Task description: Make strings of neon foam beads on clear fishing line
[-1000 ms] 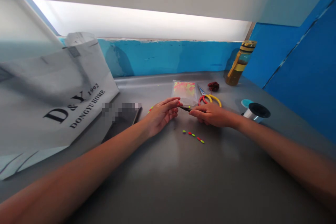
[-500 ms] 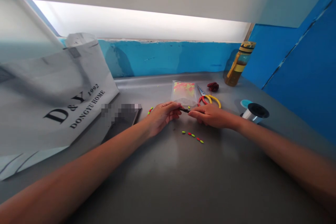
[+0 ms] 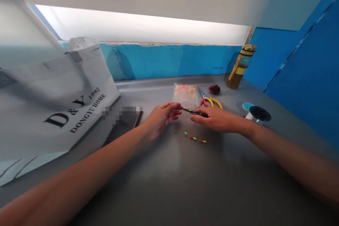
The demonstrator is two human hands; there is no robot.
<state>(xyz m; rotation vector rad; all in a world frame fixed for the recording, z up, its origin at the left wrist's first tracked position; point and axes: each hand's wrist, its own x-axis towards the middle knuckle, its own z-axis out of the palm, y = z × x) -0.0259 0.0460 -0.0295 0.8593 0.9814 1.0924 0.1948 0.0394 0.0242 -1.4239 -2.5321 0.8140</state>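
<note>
Near the middle of the grey table [image 3: 169,169], my right hand [image 3: 209,118] is closed on a thin dark tool [image 3: 196,112], which looks like small pliers or scissors. Its tip points left and meets the pinched fingertips of my left hand [image 3: 165,116]. What those fingertips hold is too small to make out. Below my hands lies a row of small red and yellow-green beads [image 3: 195,138]. Just behind them is a clear bag [image 3: 185,93] of pink and yellow beads, with red-and-yellow-handled scissors [image 3: 211,102] to its right.
At the left stand a large white bag [image 3: 87,77] and a dark flat object [image 3: 123,127], partly pixelated. A dark red bundle [image 3: 214,89] and a yellow-capped bottle [image 3: 241,67] are at the back right. A spool [image 3: 260,113] sits beside a teal disc [image 3: 248,106] at the right.
My right hand has shifted slightly right along the dark tool, so more of it shows. The beads near my left wrist are now hidden. The row of beads has shifted slightly.
</note>
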